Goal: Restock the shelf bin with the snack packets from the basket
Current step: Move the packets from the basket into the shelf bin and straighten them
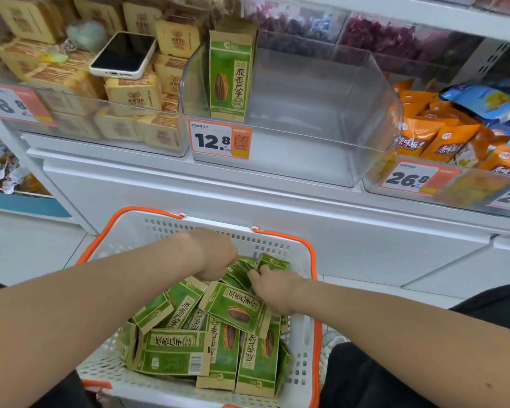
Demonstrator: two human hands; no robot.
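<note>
1. While both forearms reached down into the basket (159,228), the left hand (215,254) and the right hand (273,287) were close together at its far end, over the snack packets (233,307).
2. The left hand's fingers were curled downward with their tips buried among the packets; whether they gripped any could not be told.
3. The right hand's thumb and fingers pinched the top edges of a few packets standing on end near the far wall.
4. The other snack packets lay heaped loose in the white basket, tilted and overlapping, between its orange handles.
5. The shelf bin (321,113), of clear plastic, sat on the shelf above and beyond the basket and held 1 green packet (230,81) upright against its left wall.
6. A price tag (220,141) reading 12.8 was fixed to the bin's front at the lower left.
7. A phone (124,55) lay face up on tan boxes (134,94) in the bin to the left, and orange packets (433,136) filled the bin to the right.
</note>
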